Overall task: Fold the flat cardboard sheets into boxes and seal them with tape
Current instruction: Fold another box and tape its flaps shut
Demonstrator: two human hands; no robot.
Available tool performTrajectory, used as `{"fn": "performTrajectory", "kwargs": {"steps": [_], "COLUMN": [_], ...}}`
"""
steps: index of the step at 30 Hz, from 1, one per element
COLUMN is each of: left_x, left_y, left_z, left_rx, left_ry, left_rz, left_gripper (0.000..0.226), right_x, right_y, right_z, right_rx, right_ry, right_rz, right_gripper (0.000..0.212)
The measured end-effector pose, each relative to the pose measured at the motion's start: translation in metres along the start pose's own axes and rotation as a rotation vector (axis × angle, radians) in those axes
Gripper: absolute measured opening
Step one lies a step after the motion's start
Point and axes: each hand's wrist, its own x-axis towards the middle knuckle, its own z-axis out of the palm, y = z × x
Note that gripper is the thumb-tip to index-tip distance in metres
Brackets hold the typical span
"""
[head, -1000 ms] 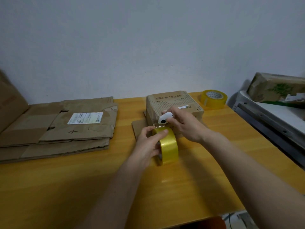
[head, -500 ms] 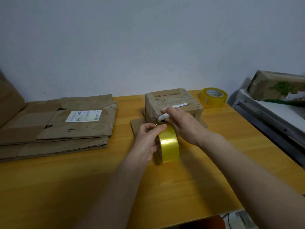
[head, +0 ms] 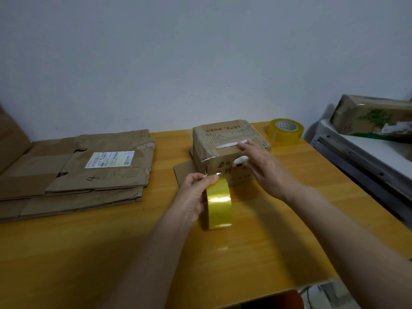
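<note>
The small cardboard box (head: 229, 150) stands mid-surface (head: 89, 253). At its 6 o'clock the left hand (head: 194, 197) grips an upright yellow tape roll (head: 219, 202); the right hand (head: 265, 168), fingers straight on the box top, carries a white cutter (head: 239, 161). Flat cardboard sheets (head: 73, 168) lie at 9 o'clock.

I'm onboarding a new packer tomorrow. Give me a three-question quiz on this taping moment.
1. True or false: the left hand holds the upright yellow tape roll.
2. Where does the second tape roll sit? A) on the flattened cardboard stack B) on the table behind the small cardboard box C) on the box
3. Fill in: the right hand holds a small white ____ against the box.

Key: 1 true; 2 B; 3 cutter
</note>
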Motion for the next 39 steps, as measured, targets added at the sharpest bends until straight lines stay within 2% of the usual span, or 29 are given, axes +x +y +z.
{"fn": "performTrajectory", "kwargs": {"steps": [2,4,6,8,9,11,12,14,16,18,20,22,25,27,31,34,37,39], "left_x": [-0.001,-0.006,-0.012,-0.018,-0.021,-0.027,-0.03,-0.035,-0.04,-0.045,-0.05,-0.054,-0.059,-0.062,-0.067,-0.072,-0.074,-0.075], "left_y": [-0.002,-0.002,-0.003,-0.004,-0.005,-0.006,-0.007,-0.009,-0.012,-0.014,-0.014,-0.014,-0.012,-0.011,-0.015,-0.018,-0.021,-0.018], "left_z": [-0.001,-0.002,-0.004,-0.005,-0.004,-0.002,-0.001,0.003,0.007,0.01,0.013,0.014,0.014,0.016,0.021,0.025,0.027,0.028], "left_rx": [0.014,0.027,0.041,0.069,0.083,0.102,0.108,0.124,0.133,0.137,0.138,0.136,0.156,0.185,0.205,0.225,0.506,0.59], "left_ry": [-0.036,-0.082,-0.122,-0.152,-0.163,-0.189,-0.207,-0.243,-0.282,-0.318,-0.342,-0.343,-0.329,-0.321,-0.251,-0.185,0.007,0.098], "left_rz": [0.009,0.018,0.024,0.03,0.031,0.031,0.031,0.035,0.052,0.069,0.075,0.072,0.073,0.081,0.085,0.113,0.306,0.431], "left_gripper": [0.038,0.042,0.047,0.05,0.051,0.053,0.053,0.053,0.052,0.052,0.053,0.054,0.055,0.055,0.04,0.038,0.036,0.035], "right_x": [-0.009,-0.019,-0.03,-0.043,-0.05,-0.06,-0.061,-0.059,-0.055,-0.054,-0.055,-0.054,-0.053,-0.055,-0.062,-0.064,-0.062,-0.062], "right_y": [0.002,0.006,0.016,0.028,0.031,0.032,0.029,0.016,-0.004,-0.024,-0.037,-0.044,-0.05,-0.054,-0.058,-0.059,-0.06,-0.061], "right_z": [0.004,0.011,0.021,0.03,0.032,0.029,0.026,0.019,0.012,0.008,0.009,0.01,0.011,0.012,0.012,0.01,0.008,0.008], "right_rx": [-0.042,-0.024,0.047,0.098,0.118,0.092,0.051,0.039,0.322,0.634,0.78,0.82,0.777,0.836,1.102,1.143,1.081,1.047], "right_ry": [0.131,0.186,0.015,-0.187,-0.238,-0.265,-0.24,-0.084,0.063,0.02,-0.041,0.007,0.085,0.113,0.117,0.152,0.187,0.184], "right_rz": [-0.023,0.077,0.33,0.576,0.66,0.73,0.71,0.601,0.483,0.428,0.43,0.453,0.45,0.439,0.447,0.459,0.478,0.481], "right_gripper": [0.013,0.009,0.019,0.015,0.009,0.024,0.031,0.036,0.028,0.021,0.015,0.009,0.014,0.013,0.013,0.014,0.019,0.022]}}
